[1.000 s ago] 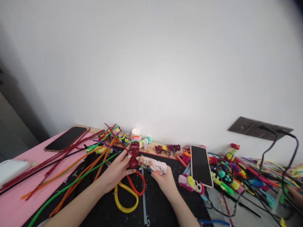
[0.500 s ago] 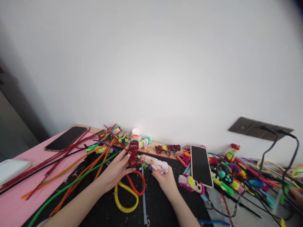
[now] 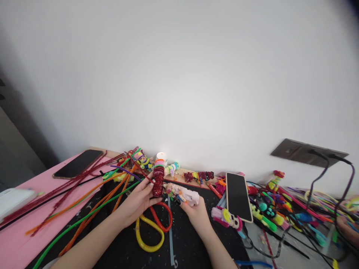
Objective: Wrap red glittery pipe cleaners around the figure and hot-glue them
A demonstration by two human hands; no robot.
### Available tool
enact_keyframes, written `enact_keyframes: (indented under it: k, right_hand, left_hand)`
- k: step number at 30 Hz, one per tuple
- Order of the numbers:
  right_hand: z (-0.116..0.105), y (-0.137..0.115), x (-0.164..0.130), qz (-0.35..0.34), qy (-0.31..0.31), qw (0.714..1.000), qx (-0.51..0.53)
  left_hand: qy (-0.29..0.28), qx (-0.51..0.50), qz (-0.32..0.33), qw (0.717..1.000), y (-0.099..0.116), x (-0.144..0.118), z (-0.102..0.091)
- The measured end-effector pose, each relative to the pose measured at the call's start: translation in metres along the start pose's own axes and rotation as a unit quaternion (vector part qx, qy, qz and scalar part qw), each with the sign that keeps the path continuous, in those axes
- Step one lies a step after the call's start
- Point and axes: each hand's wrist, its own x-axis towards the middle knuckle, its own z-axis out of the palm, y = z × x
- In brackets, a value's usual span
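Note:
My left hand (image 3: 137, 203) grips a dark red glittery pipe-cleaner coil (image 3: 158, 181), held upright above the black mat (image 3: 123, 243). My right hand (image 3: 196, 215) holds a small pale glue gun (image 3: 185, 194) decorated with coloured bits, its tip pointing left and touching the lower part of the coil. Below the hands lie a red loop (image 3: 165, 216) and a yellow loop (image 3: 148, 235) of pipe cleaner.
Long orange, green and red pipe cleaners (image 3: 84, 201) fan out to the left over a pink surface (image 3: 17, 239) with a phone (image 3: 78, 163). A second phone (image 3: 238, 196), coloured craft pieces (image 3: 269, 213), cables and a wall socket (image 3: 305, 152) are right. Another person's hand (image 3: 347, 229) shows at the right edge.
The coil and glue gun shifted very slightly upward together; the hands otherwise hold the same pose.

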Motion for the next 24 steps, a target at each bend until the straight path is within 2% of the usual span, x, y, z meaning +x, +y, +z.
enact_keyframes:
  k: [9, 19, 24]
  right_hand:
    - [0.0008, -0.0010, -0.0002, 0.010, 0.001, 1.000, -0.014]
    - [0.0005, 0.0017, -0.0005, 0.003, 0.008, 0.998, -0.056]
    - [-0.0006, 0.0017, -0.0012, 0.014, 0.020, 1.000, -0.019]
  left_hand:
    - [0.005, 0.000, -0.007, 1.000, 0.0015, -0.0004, 0.0001]
    - [0.015, 0.004, 0.021, 1.000, 0.0007, 0.0014, -0.0006]
    - [0.017, 0.010, 0.032, 0.999, -0.0015, 0.0026, -0.0021]
